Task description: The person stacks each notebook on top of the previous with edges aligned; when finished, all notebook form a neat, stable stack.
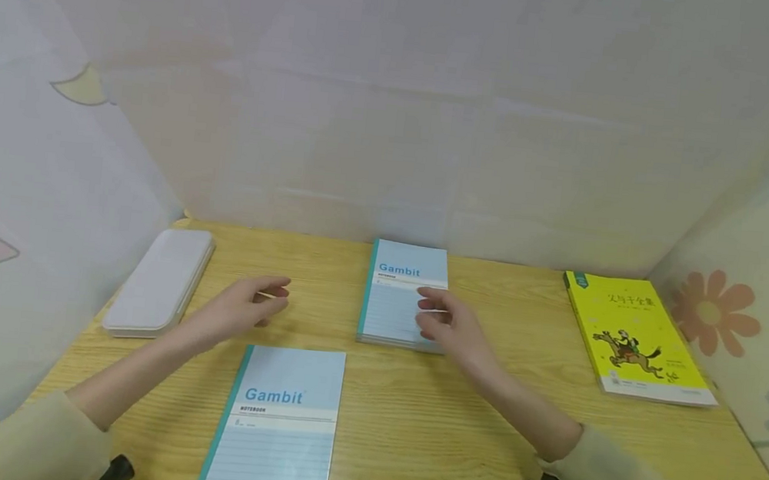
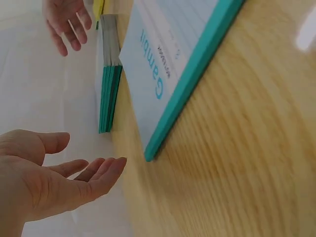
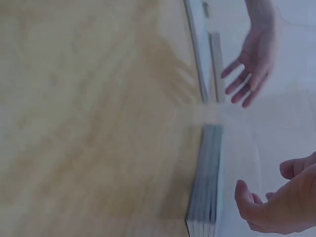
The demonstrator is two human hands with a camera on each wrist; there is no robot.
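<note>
A light-blue Gambit notebook (image 1: pixel 278 438) with a teal spine lies at the front, left of the middle. Farther back sits a neat stack of Gambit notebooks (image 1: pixel 395 307), whose layered edges (image 3: pixel 206 173) show in the right wrist view. My left hand (image 1: pixel 246 309) hovers between the front notebook and the white case, fingers loosely bent and holding nothing. Over the right side of the stack is my right hand (image 1: pixel 454 325), also with nothing in it; in the right wrist view its fingers are apart from the stack. Both palms face inward.
A flat white case (image 1: pixel 160 280) lies at the table's left edge. A yellow book (image 1: pixel 639 334) with a horse and rider on its cover lies on the right. White cloth (image 1: pixel 367 130) encloses the wooden table (image 1: pixel 448 447) at the back and sides.
</note>
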